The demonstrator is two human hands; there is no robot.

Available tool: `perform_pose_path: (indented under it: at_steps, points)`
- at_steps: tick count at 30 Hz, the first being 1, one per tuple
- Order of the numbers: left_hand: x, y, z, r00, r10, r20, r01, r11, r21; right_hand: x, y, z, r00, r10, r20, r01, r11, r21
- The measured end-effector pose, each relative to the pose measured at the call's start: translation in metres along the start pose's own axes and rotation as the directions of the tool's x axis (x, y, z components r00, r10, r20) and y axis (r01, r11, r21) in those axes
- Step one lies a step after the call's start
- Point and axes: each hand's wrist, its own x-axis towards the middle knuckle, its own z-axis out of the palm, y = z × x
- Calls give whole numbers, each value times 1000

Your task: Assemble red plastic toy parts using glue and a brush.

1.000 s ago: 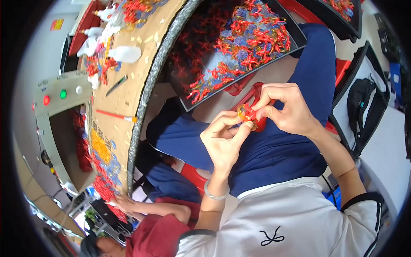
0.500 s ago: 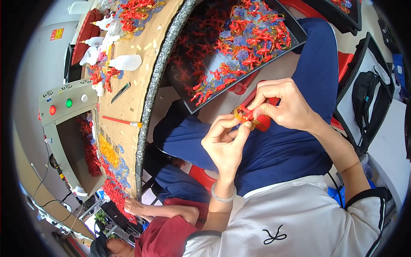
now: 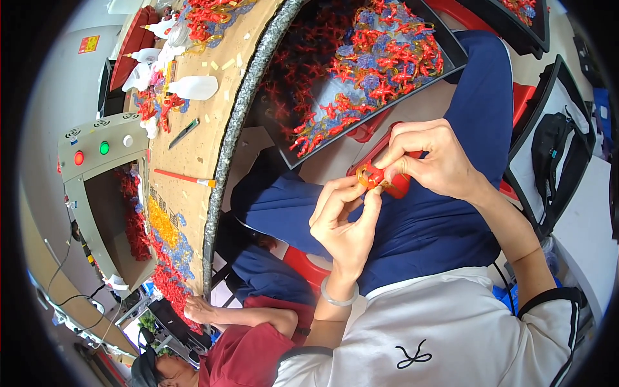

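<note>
Over my lap, both hands pinch a small red plastic figure with a translucent yellow ring [image 3: 370,175]. My left hand [image 3: 346,220], a pale bangle at its wrist, grips the yellow side between thumb and fingertips. From the other side, my right hand [image 3: 431,158] has thumb and forefinger closed on the red part. Fingertips cover much of the piece. Beyond my hands, a black tray [image 3: 380,106] holds many similar red, yellow and blue pieces. A red stool [image 3: 400,184] shows just behind my right hand's fingers.
On the workbench [image 3: 209,138] at left lie a utility knife [image 3: 184,133], a red brush [image 3: 187,178], a white bottle [image 3: 195,88] and piles of coloured parts [image 3: 173,248]. A grey machine [image 3: 103,151] with buttons stands there. A co-worker's hand [image 3: 198,309] reaches onto the red pile.
My left hand has shifted slightly right and its grip on the piece has changed a little. The piece has turned slightly. My right hand stays nearly in place.
</note>
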Motion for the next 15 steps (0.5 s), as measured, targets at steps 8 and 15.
perform_pose_path:
  at_steps: [8,15]
  points:
    - [-1,-1,2,978,207,-34,-198,962,187,1,0,0,998,-59,-5,59,998,-22]
    - [0,2,1,961,275,-31,-260,937,233,2,-2,1,995,-93,-23,92,995,-23]
